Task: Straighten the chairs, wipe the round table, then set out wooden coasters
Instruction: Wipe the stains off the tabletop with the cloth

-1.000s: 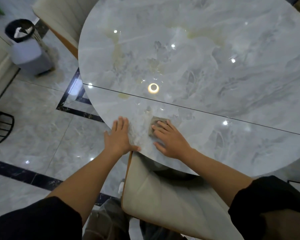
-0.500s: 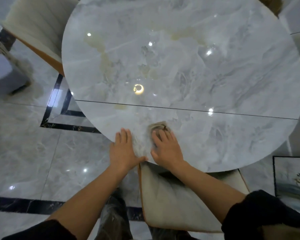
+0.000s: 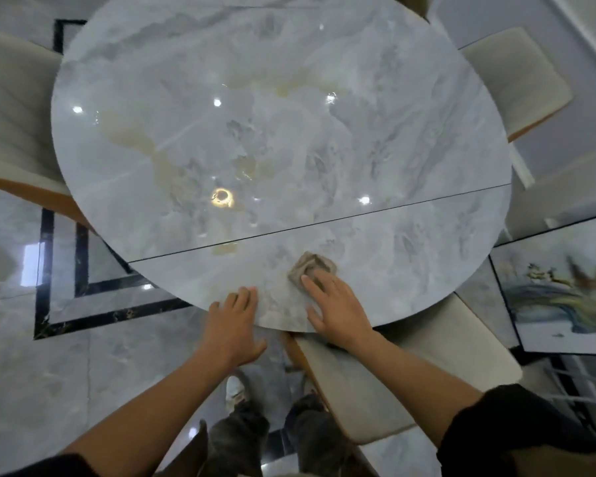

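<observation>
From the head camera, the round table [image 3: 324,139] is glossy grey marble with yellowish streaks and a dark seam across it. A crumpled beige cloth [image 3: 312,266] lies near its front edge, pressed flat under the right hand [image 3: 338,304]. The left hand [image 3: 233,325] rests open, fingers on the rim.

Evenly bright, lit from overhead. Small white glare spots and one ringed lamp reflection on the glossy worktop [image 3: 393,149]; more glints on the polished floor [image 3: 83,373]. Soft overall, motion-smeared toward the edges. Strong wide-angle bending at the borders. Faint shadows only.
</observation>
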